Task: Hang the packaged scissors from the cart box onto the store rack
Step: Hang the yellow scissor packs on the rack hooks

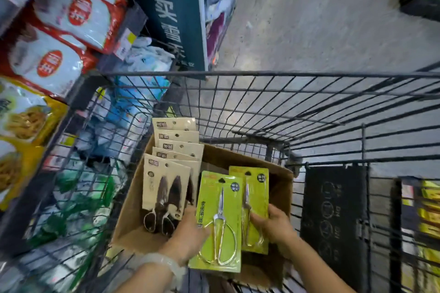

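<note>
the left hand (188, 233) pinches the near green scissors pack (217, 221) by its edge, the right hand (273, 223) grips a second green pack (256, 200) just behind it, both above the cardboard box (133, 221).

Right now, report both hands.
Left hand: gripping the front green scissors pack.
Right hand: gripping the rear green scissors pack.

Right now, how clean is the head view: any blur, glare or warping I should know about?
Head view: the shelf bags at upper left are motion-smeared; the cart wires bow from wide-angle distortion; the green scissor pack in the left hand is sharp with slight blister sheen; the right hand holds a second pack.
</note>
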### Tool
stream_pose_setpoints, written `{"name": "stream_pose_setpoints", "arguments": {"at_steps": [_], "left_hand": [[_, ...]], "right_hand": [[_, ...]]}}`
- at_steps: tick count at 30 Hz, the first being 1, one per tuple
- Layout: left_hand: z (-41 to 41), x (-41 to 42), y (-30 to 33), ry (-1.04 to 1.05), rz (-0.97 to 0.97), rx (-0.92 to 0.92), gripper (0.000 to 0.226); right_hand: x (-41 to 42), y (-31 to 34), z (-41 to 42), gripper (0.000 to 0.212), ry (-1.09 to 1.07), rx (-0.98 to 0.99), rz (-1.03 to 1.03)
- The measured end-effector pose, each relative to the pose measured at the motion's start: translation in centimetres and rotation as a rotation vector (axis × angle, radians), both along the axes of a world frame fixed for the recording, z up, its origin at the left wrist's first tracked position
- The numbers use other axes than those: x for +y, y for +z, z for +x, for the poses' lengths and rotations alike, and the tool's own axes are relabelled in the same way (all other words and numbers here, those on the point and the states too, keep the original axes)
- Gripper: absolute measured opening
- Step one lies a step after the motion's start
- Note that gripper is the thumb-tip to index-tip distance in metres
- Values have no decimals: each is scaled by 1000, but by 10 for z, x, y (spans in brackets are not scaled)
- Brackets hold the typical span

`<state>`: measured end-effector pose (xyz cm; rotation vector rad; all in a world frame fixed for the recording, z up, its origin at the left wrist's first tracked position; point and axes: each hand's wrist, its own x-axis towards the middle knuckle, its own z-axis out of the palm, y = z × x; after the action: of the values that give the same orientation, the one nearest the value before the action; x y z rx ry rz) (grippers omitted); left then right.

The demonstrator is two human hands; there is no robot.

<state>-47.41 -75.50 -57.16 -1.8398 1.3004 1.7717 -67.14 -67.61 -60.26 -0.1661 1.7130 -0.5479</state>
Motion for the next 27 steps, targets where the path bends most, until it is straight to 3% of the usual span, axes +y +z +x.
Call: {"name": "stream_pose_setpoints", "arguments": {"at_steps": [8,11,16,22,27], "left_hand": [[23,-13,94,264,-282,197,28],[60,-21,129,417,-460,252,25],[157,0,177,690,-680,240,21],[287,103,222,964,-909,114,21],[392,241,245,1215,-939,33,15]], "right_hand": [[-44,106,15,17,67,135,-354],[-70,146,48,8,204,208,-507],[-91,214,145,20,331,178,-753],[-43,265,289,24,589,67,-894],[45,276,415,23,824,-26,-949]]}}
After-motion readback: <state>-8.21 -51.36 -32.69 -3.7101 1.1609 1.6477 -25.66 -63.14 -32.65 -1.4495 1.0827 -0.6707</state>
